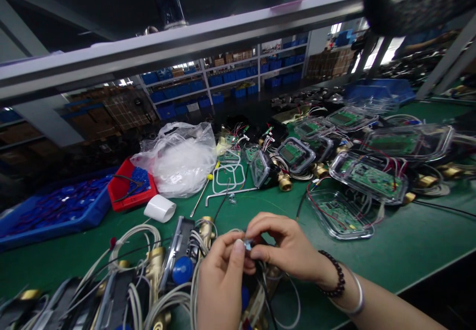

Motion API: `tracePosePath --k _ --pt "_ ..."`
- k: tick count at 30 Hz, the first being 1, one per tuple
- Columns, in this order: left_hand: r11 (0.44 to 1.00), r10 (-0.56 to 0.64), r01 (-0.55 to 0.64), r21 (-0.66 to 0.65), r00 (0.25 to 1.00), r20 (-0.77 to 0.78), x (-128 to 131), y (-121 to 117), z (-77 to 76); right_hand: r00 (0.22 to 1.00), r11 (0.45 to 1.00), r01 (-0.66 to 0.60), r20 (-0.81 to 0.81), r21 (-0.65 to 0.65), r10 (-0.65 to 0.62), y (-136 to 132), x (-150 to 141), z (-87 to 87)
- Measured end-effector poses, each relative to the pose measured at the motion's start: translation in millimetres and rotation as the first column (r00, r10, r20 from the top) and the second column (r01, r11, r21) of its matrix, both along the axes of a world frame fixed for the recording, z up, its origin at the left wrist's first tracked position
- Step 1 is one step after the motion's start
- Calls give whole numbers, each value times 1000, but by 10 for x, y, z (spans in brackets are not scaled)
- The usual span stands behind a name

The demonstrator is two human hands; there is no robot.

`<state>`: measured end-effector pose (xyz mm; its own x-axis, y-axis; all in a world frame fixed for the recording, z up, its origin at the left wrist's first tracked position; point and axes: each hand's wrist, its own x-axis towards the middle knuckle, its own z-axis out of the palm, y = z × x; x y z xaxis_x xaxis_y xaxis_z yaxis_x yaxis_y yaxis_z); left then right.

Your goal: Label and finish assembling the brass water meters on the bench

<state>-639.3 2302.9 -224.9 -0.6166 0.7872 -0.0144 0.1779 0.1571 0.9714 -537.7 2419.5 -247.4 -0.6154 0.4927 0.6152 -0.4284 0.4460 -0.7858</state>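
Note:
My left hand (222, 280) and my right hand (292, 247) meet low in the middle, fingertips closed on a small pale-blue piece (248, 245), too small to name surely. A black cable (265, 290) runs down just below the fingers. Around and left of my left hand lie meter bodies with brass fittings (155, 263), coiled grey cables (143, 233) and a round blue cap (182, 270). Beyond my right hand, a clear case with a green circuit board (344, 214) rests on the bench, a red wire looping over it.
More clear-cased circuit boards (372, 174) crowd the right of the green bench (412, 241). Left are a red bin (130, 198), a blue tray (84, 223), a plastic bag (182, 159) and a white tube (159, 208). A screwdriver (201, 196) and white gaskets (227, 179) lie centrally.

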Motion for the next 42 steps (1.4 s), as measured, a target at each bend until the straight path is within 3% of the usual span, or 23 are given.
tracePosePath --k 4,10,15,18,20,22,26,28,30,33,35,39,42 --pt "999 -40 41 -16 999 34 -34 -1 14 993 970 116 -42 215 -110 1 10 10" --pt "976 -218 218 -30 976 6 -93 15 49 980 875 197 -98 442 -171 31 5 -16" --pt "938 -345 335 -90 926 -153 -142 20 97 968 805 246 -96 540 -232 51 30 -33" --pt "946 -324 303 -117 875 -360 -146 24 87 965 746 229 -44 626 -260 52 51 -19" --pt "965 -251 249 -80 792 -556 -133 28 37 957 710 222 -8 668 -291 46 56 -10" --pt "978 -151 210 -13 660 -736 -111 27 -48 948 709 215 32 672 -317 37 56 -1" --pt "981 35 166 102 367 -930 -84 31 -206 942 821 159 164 548 -292 34 60 24" --pt "982 57 153 111 320 -946 -93 52 -211 943 861 119 216 494 -254 54 67 36" --pt "985 2 158 67 383 -924 -116 87 -160 948 850 113 200 515 -247 86 71 38" --pt "973 -169 225 -53 538 -826 -159 140 -39 946 757 162 120 633 -303 140 70 28" --pt "955 -265 274 -116 603 -753 -182 159 29 938 697 183 91 694 -336 166 69 23" --pt "943 -323 282 -176 655 -683 -206 171 115 918 629 225 54 744 -392 182 75 25" --pt "925 -373 304 -227 627 -684 -201 170 119 926 623 231 28 747 -377 166 73 29"
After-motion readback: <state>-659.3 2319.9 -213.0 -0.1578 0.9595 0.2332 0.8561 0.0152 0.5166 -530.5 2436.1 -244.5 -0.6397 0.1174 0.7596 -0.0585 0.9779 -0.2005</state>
